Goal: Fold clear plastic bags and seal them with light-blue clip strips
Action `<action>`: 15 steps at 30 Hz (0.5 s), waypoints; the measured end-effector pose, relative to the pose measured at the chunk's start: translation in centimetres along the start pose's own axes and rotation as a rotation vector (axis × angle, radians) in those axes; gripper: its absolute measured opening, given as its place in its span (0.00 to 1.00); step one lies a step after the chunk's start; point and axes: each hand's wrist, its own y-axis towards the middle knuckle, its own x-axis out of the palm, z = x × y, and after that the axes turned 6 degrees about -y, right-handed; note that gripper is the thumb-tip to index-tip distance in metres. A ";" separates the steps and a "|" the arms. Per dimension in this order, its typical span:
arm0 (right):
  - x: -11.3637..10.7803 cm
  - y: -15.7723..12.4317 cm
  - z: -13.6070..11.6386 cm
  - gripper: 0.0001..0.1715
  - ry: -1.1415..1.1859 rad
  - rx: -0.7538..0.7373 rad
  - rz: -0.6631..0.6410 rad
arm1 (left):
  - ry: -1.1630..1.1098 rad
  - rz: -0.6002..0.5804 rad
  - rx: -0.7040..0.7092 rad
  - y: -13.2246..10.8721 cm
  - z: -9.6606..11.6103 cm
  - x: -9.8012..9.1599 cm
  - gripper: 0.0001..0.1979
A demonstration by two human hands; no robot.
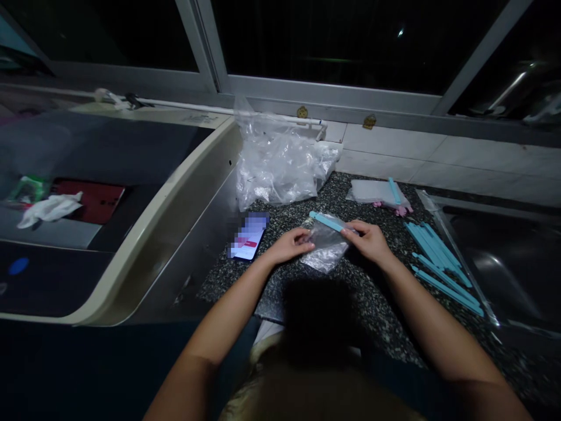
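Between my hands, over the dark speckled counter (272, 298), is a small clear plastic bag (324, 251). My left hand (289, 244) pinches the left edge of the bag. With thumb and fingers, my right hand (369, 238) grips a light-blue plastic strip (328, 221), which looks like a bag sealing clip and lies slanted along the bag's top edge. Whether the strip is fastened onto the bag I cannot tell. Several more light-blue strips (438, 257) lie in a loose group to the right of my right hand.
A phone (249, 237) lies left of my hands, beside a washing machine (118, 257). Crumpled clear plastic bags (280, 164) are heaped at the back. Near the wall, a stack of flat bags (372, 192) carries one blue strip. A sink (504, 257) is at the right.
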 end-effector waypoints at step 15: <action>3.2 -0.6 -0.8 0.19 0.219 0.212 -0.070 | -0.208 0.197 -0.007 0.0 0.3 0.7 0.20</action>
